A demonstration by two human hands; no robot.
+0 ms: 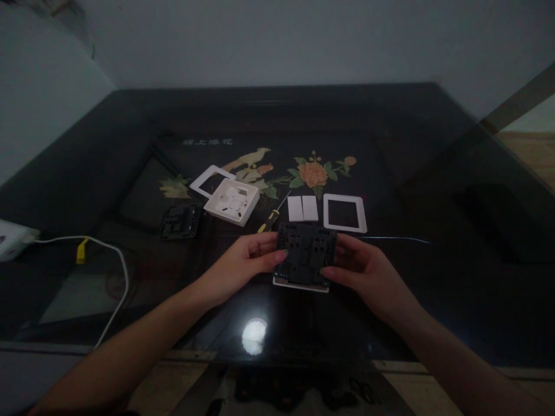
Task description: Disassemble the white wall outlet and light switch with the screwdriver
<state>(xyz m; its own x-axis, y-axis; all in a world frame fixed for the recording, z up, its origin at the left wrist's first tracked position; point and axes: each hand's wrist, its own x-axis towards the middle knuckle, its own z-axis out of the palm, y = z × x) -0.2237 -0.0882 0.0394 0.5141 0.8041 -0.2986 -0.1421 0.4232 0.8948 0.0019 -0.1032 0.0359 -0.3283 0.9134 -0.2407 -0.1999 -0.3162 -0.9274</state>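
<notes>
Both hands hold a dark square switch module [306,253] with a white base under it, just above the glossy black table [390,144]. My left hand [245,263] grips its left edge, thumb on top. My right hand [362,268] grips the right edge with fingers curled round it. Just beyond the module lie two white rocker plates [302,208], a white square frame [344,212] and a screwdriver [273,215] with a yellow and black handle.
Further left stand a white mounting box [232,201], another white frame [212,181] and a second dark switch module [180,222]. A white cable [117,260] with a yellow tag runs from a white device [11,238] at the left edge. A lamp glare shows near the front edge.
</notes>
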